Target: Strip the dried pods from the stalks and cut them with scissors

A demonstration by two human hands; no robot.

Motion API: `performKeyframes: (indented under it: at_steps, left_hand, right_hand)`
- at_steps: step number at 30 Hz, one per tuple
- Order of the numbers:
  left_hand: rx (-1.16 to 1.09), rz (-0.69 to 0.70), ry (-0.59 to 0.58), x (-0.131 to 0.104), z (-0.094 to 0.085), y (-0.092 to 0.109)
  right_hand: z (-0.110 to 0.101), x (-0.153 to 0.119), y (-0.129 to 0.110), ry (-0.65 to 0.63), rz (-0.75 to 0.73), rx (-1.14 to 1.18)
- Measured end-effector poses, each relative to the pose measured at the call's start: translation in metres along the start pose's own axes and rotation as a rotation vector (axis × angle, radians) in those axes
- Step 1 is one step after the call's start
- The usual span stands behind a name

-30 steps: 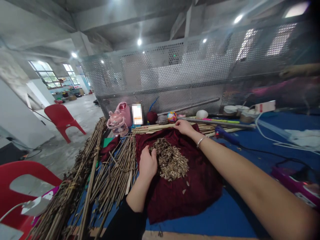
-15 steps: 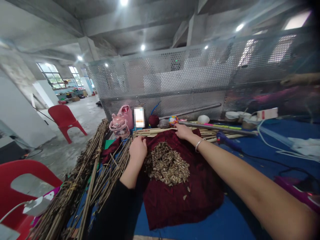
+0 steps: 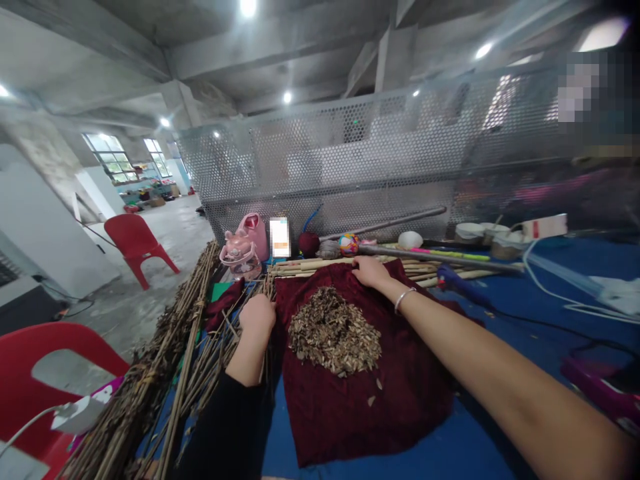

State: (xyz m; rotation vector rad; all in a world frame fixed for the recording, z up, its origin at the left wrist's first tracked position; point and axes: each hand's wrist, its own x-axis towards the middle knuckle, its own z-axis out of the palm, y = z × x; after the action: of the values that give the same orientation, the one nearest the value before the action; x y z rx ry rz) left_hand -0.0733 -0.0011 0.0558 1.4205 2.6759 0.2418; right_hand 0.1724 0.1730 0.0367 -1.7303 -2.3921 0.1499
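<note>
A dark red cloth (image 3: 370,413) lies spread on the blue table, with a heap of brown dried flakes (image 3: 335,333) on its middle. My left hand (image 3: 257,317) is closed at the cloth's left edge, beside thin dry stalks (image 3: 215,360); its fingertips are turned away, so what it pinches is hidden. At the cloth's far edge, my right hand (image 3: 371,271) has its fingers bent round the fabric. A silver bangle (image 3: 404,300) circles my right wrist.
Bundled stalks (image 3: 145,373) run along the table's left side. Behind the cloth are pale sticks (image 3: 310,265), a pink container (image 3: 254,233), a colourful ball (image 3: 349,244) and a metal pipe (image 3: 440,256). A blue-handled tool (image 3: 463,285) with a cord lies right. A red chair (image 3: 135,243) stands left.
My left hand has moved left and nearer, away from the heap. My right hand has shifted slightly nearer and right. The cloth's far left part now lies flatter and wider.
</note>
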Motion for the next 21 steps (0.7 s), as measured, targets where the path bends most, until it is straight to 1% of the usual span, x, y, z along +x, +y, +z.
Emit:
performKeyframes:
  at_steps: [3,5,8,11,12,13,14,15,16,17,19,21]
  left_hand:
    - [0.014,0.005,0.007,-0.003,-0.009,-0.003]
    - [0.024,0.012,-0.004,-0.013,-0.017,-0.010]
    - [0.045,0.034,-0.039,-0.039,-0.025,-0.033]
    - [0.053,0.019,-0.103,-0.070,-0.026,-0.061]
    - [0.050,0.009,-0.091,-0.079,-0.025,-0.067]
    - [0.047,0.000,-0.048,-0.087,-0.026,-0.070]
    - [0.035,0.000,0.013,-0.091,-0.027,-0.069]
    - [0.014,0.008,0.083,-0.091,-0.029,-0.064]
    - [-0.012,0.025,0.148,-0.088,-0.033,-0.055]
    - [-0.049,0.055,0.187,-0.080,-0.036,-0.043]
    - [-0.100,0.141,0.199,-0.054,-0.041,-0.013]
    - [-0.022,0.237,0.157,-0.019,-0.038,0.016]
  right_hand:
    - [0.000,-0.002,0.001,0.001,0.004,0.011]
    - [0.000,-0.005,0.002,0.003,0.006,0.018]
    - [0.000,-0.008,0.004,0.004,0.010,0.025]
    - [-0.002,-0.011,0.005,0.007,0.019,0.030]
    - [-0.002,-0.011,0.006,0.008,0.021,0.033]
    - [-0.002,-0.012,0.006,0.010,0.022,0.036]
    - [-0.002,-0.012,0.006,0.012,0.024,0.040]
    - [-0.002,-0.012,0.006,0.015,0.027,0.045]
    - [-0.002,-0.011,0.006,0.018,0.031,0.051]
    - [-0.001,-0.011,0.006,0.021,0.036,0.057]
    - [0.000,-0.010,0.006,0.030,0.041,0.069]
    - [0.001,-0.009,0.007,0.040,0.036,0.084]
